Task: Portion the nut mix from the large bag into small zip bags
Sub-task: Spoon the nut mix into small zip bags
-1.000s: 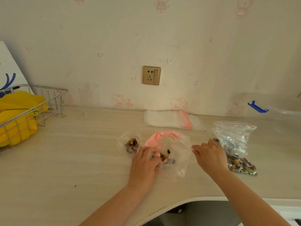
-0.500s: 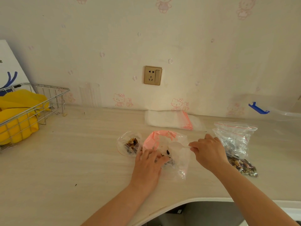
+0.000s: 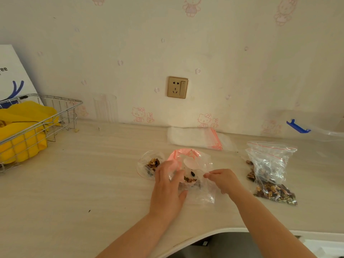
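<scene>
A clear small zip bag (image 3: 202, 190) with a pink zip mouth lies on the table, with a few nuts inside. My left hand (image 3: 167, 189) grips its left side, fingers over the mouth and thumb spread beside it. My right hand (image 3: 222, 180) pinches the handle of a pale translucent spoon (image 3: 189, 162) whose bowl sits in the bag's mouth. To the left lies a filled small bag (image 3: 150, 164). The large bag of nut mix (image 3: 270, 175) slumps at the right, with a few nuts loose beside it.
A flat stack of empty zip bags (image 3: 197, 138) lies by the wall. A wire basket (image 3: 61, 116) with yellow items stands at the far left. A blue clip (image 3: 297, 126) is on clear plastic at the far right. The table edge (image 3: 214, 232) curves inward at front right.
My right hand has moved left from beside the large bag to the small bag's mouth, bringing the spoon with it. My left hand has stayed on the bag.
</scene>
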